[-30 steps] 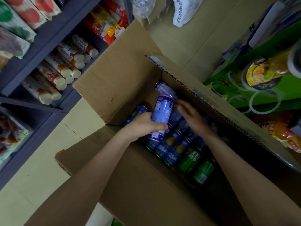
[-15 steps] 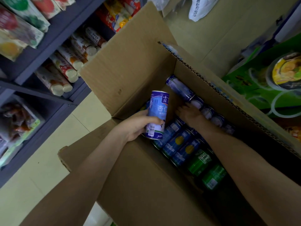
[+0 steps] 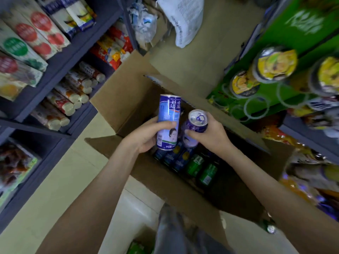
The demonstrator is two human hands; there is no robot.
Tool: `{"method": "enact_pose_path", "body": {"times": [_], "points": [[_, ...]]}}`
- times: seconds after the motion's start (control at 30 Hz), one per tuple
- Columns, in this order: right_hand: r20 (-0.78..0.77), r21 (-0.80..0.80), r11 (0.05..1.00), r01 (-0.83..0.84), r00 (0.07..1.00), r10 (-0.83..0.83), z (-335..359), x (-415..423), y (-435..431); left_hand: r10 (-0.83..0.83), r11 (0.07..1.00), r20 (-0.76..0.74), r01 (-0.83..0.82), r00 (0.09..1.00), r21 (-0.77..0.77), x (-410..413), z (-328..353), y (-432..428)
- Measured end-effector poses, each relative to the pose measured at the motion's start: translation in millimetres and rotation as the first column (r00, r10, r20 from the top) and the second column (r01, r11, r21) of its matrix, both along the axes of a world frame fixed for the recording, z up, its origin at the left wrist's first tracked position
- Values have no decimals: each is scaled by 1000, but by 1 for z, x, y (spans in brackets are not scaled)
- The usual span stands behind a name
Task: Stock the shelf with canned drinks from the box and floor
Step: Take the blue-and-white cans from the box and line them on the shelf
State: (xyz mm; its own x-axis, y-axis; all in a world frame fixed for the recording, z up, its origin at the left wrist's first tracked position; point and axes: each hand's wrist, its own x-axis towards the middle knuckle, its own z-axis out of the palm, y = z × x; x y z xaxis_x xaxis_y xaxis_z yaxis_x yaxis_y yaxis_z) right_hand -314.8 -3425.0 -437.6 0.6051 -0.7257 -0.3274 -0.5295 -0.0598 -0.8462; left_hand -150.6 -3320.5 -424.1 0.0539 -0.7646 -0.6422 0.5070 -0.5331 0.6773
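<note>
Hands over box (image 3: 117, 103): left hand (image 3: 145, 136) grips blue can (image 3: 168, 118), right hand (image 3: 211, 133) grips second can (image 3: 197, 120).

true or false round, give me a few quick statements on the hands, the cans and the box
1. The left hand holds a tall blue can. True.
2. The right hand holds nothing. False: its fingers grip a second can, pull-tab end towards the camera.
3. Green cans lie inside the box. True.
4. The box is closed. False: its flaps stand open, and cans show inside.
</note>
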Motion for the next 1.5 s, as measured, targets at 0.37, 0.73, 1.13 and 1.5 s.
{"method": "enact_pose_path", "body": {"times": [0.37,0.73,1.13,1.5], "points": [[587,171,927,335,721,-369,246,-192,-23,-203,917,-47,173,978,-359,-181,200,-32],[725,-168,871,461,657,-208,400,-374,-49,-264,739,-52,167,963,-652,-387,360,-106],[794,-340,633,696,572,-203,515,-416,-155,-1,513,288,248,958,-822,-395,474,-203],[711,-389,521,760,608,-355,549,-365,-317,191,449,429,310,883,-838,-341,522,-341]]}}
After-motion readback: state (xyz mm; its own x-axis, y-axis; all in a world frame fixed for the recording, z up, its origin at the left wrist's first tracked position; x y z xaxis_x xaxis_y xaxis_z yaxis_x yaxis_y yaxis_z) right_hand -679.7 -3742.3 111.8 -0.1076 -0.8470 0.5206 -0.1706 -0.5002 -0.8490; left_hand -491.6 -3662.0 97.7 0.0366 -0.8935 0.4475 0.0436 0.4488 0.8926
